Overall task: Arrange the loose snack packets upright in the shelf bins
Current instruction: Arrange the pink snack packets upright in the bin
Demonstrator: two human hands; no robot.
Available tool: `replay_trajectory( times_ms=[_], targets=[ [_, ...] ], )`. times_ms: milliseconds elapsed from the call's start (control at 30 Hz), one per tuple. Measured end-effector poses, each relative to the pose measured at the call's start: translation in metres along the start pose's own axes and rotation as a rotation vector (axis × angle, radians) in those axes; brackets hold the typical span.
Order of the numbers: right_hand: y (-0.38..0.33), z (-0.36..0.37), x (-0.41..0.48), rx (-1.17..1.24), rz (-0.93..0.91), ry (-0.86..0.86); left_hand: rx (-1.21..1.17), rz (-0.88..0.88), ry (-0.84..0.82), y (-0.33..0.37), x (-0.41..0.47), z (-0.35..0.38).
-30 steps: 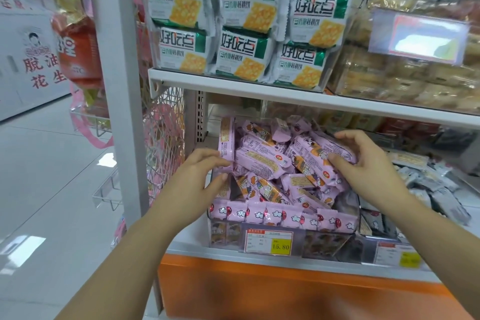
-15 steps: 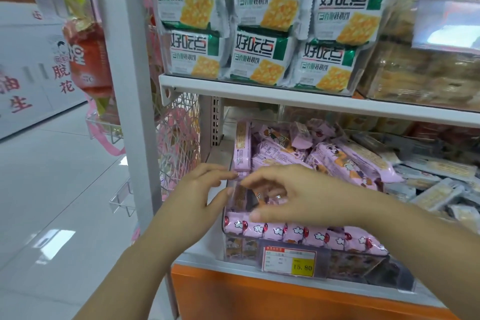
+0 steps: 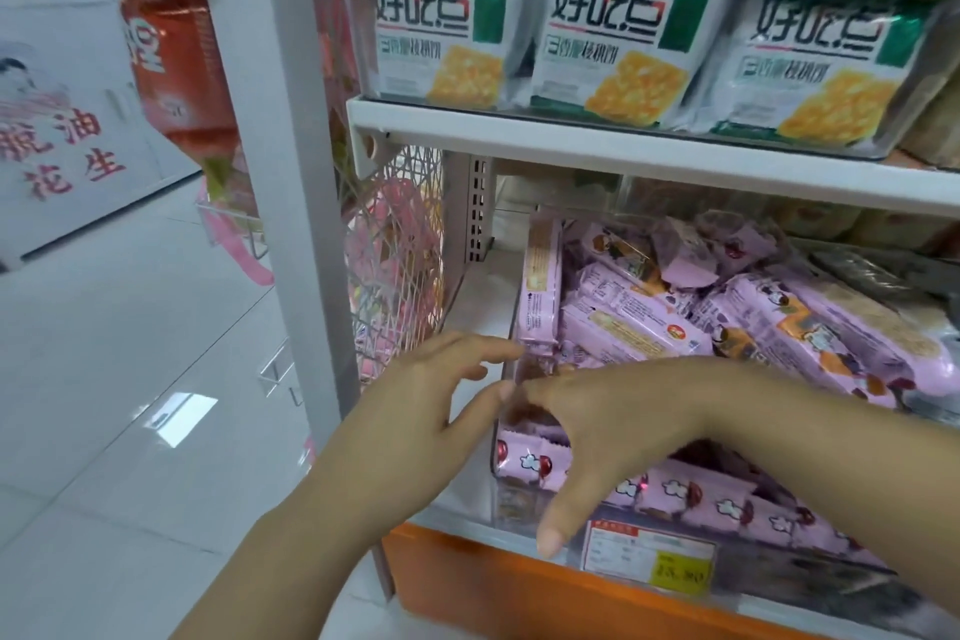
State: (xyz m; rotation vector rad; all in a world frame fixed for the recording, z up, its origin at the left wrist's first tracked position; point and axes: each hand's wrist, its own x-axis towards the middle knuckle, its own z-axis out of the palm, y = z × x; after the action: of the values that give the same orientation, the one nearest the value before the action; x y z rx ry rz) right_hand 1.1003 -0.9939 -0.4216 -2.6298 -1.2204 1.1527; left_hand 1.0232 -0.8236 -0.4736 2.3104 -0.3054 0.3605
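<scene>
Nearest the camera, the orange shelf base ran below both hands, with a price label just under the right thumb. The left hand was held outside the left wall of the clear bin, fingers spread and lightly bent; it gripped nothing. The right hand lay palm down across the bin's front left corner, its thumb hanging over the front wall and its fingertips meeting the left thumb tip. The fingertips were blurred, so whether they pinched a packet could not be determined. Directly beneath the right hand, a front row of pink packets stood side by side along the front wall. Beyond the right hand, loose pink packets lay heaped at mixed angles — one packet stood on end against the left wall, just past the left fingertips. Above both hands, the upper shelf carried green-and-white cracker packs.
</scene>
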Motion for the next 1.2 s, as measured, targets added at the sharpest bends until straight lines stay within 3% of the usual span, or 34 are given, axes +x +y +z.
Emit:
replay_trajectory(
  times_ms=[67,200,367,667,867,1200],
  targets=[
    [0.002,0.002,0.004,-0.035,0.012,0.013,-0.015,0.001,-0.005,0.000,0.000,0.000],
    [0.009,0.008,0.016,-0.152,-0.029,0.204,-0.022,0.008,-0.002,0.000,0.000,0.000],
    [0.005,0.000,-0.005,-0.064,-0.008,0.077,0.001,0.011,0.003,-0.001,-0.001,0.002],
    [0.005,0.004,0.000,-0.263,-0.018,0.220,0.009,0.017,0.017,-0.002,-0.001,0.005],
    [0.002,0.000,-0.018,-0.104,-0.011,0.277,0.000,0.009,0.001,0.000,0.000,0.005],
    [-0.003,0.020,-0.025,0.211,0.003,0.653,0.037,0.038,0.006,-0.002,0.002,0.007]
  ],
)
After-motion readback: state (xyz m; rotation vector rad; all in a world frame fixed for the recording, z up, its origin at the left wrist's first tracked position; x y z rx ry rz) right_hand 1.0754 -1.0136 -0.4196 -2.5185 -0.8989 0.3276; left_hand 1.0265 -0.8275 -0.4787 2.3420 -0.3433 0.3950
